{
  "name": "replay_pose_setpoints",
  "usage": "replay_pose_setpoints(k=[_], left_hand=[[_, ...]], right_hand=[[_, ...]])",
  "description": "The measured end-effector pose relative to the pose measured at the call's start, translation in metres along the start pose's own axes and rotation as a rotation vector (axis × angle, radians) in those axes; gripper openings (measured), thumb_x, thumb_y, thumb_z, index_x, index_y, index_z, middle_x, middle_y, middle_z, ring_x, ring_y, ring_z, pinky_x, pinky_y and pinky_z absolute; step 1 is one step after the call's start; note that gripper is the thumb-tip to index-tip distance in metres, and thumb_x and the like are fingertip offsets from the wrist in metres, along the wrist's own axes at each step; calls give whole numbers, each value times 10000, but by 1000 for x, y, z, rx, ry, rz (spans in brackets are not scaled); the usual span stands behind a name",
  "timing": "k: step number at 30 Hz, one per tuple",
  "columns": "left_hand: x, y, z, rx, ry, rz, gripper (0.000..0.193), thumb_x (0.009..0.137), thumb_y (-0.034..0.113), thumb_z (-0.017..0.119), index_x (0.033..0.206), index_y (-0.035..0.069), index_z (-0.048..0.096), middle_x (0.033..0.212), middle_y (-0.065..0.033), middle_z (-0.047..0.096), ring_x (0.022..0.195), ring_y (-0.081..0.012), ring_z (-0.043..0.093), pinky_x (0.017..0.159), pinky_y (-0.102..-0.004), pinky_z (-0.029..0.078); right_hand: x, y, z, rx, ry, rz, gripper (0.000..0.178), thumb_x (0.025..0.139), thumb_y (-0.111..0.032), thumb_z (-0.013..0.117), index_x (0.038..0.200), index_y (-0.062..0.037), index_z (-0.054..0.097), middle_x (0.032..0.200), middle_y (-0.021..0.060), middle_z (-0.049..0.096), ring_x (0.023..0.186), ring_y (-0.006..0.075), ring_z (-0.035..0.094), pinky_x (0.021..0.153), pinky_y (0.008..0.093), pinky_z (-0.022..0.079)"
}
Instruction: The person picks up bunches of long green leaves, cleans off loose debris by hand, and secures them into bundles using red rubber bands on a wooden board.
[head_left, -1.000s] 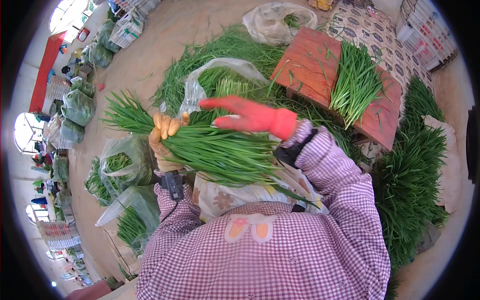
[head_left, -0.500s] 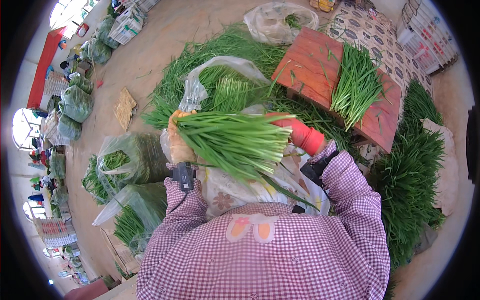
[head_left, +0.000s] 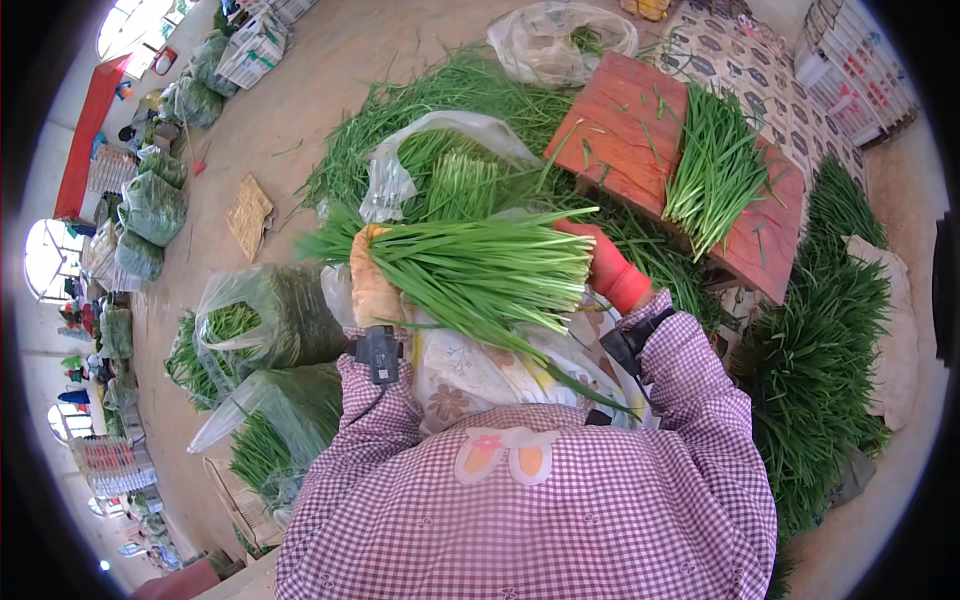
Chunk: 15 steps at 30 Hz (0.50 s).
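Note:
A thick bunch of garlic chives [head_left: 480,262] lies crosswise before my body, its pale cut ends to the right and leafy tips to the left. My left hand [head_left: 374,280], in a tan glove, is closed round the leafy part. At the pale ends my right hand [head_left: 608,265], in a red glove, rests against the stems; its visible fingers are stretched out, the others hidden behind the bunch. A few long blades droop toward my lap. Just beyond is an open clear plastic bag [head_left: 388,185] with chives [head_left: 465,185] standing inside.
A low red wooden table [head_left: 625,130] bears another chive bunch [head_left: 715,175]. Loose chives [head_left: 400,115] cover the floor ahead, and a big green heap [head_left: 815,380] stands at right. Filled plastic bags [head_left: 300,310] sit at left, near a cardboard piece [head_left: 249,217].
My right hand has slid slightly right and down, toward the cut ends. The left hand, still gripping the bunch, has shifted a little right, and the stems sit more level.

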<state>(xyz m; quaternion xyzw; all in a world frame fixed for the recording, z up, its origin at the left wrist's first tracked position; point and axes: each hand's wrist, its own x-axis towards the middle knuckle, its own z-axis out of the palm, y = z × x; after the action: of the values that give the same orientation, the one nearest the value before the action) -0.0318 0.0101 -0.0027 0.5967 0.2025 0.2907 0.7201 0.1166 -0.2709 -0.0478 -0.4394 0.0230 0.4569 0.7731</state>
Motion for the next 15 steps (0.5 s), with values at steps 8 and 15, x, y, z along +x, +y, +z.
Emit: replay_pose_setpoints(k=[8,15], left_hand=[[-2,1,-8,354,164,63,159,952,150,546,1068,46,579,913,-11,619,808,-127,600,743,-267,522],[34,-31,-82,307,251,78,395,888,135,611,1272,118,523,1037,-68,659,894,-221,643,827,-352,530]], right_hand=[[-36,-20,12,-392,507,-39,438,923,-509,546,973,-94,676,720,-51,521,625,107,447,570,296,357],[-40,-3,-110,-926,323,54,480,855,-409,684,1237,-124,620,851,97,670,635,143,569,557,300,455]])
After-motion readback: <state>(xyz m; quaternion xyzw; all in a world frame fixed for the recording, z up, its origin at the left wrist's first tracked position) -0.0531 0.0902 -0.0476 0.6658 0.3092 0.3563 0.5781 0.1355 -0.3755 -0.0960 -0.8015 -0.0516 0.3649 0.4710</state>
